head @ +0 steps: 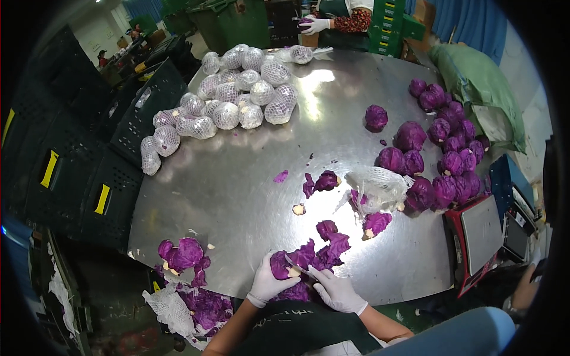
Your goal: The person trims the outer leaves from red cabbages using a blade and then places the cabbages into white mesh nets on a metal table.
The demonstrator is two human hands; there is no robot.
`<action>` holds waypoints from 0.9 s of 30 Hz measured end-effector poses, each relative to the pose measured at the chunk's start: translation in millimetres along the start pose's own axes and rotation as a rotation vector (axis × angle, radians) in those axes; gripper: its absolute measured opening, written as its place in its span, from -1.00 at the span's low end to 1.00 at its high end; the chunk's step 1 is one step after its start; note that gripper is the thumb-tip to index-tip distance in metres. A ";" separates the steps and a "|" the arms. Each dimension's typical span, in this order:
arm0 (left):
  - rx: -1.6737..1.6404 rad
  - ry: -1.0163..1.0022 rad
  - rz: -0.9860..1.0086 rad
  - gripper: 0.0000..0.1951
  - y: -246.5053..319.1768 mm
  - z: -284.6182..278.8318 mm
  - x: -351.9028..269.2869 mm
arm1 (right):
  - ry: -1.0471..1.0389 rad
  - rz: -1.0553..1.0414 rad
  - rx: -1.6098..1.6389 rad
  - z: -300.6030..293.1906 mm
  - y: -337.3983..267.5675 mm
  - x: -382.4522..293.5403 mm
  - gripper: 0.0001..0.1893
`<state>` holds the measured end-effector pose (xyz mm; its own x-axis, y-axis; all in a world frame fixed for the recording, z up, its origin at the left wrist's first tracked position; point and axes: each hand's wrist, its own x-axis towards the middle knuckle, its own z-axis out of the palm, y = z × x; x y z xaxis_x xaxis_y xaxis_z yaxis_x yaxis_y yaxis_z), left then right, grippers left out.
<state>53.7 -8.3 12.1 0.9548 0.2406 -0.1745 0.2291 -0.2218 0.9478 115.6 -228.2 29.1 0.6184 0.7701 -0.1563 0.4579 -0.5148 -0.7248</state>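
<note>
At the near edge of the metal table, my left hand (pixel 270 281), in a white glove, holds a red cabbage (pixel 279 265) with its pale stem end facing me. A knife (pixel 297 265) lies across the cabbage by the stem, and my gloved right hand (pixel 335 291) grips it; its handle is hidden in the fingers. Loose purple cabbage leaves (pixel 333 249) lie just beyond both hands. More leaves lie below, between my hands and the dark apron (pixel 307 327).
Netted cabbages (pixel 226 115) cover the far left. Bare red cabbages (pixel 445 189) crowd the right, beside a red-framed scale (pixel 481 233). White netting (pixel 378 189) lies mid-table. Black crates (pixel 84 178) stand left. A crate of trimmings (pixel 202 307) sits below. A co-worker's gloved hand (pixel 315 25) holds a cabbage.
</note>
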 end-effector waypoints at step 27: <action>0.240 -0.150 0.074 -0.06 9.5 -0.4 1.1 | 0.156 0.342 0.142 -20.7 61.5 88.8 -0.60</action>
<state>56.8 -9.8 21.1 0.9839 0.0765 -0.1614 0.1785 -0.4549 0.8725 211.9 -199.3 -15.5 0.8144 0.4913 -0.3087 0.1228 -0.6659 -0.7359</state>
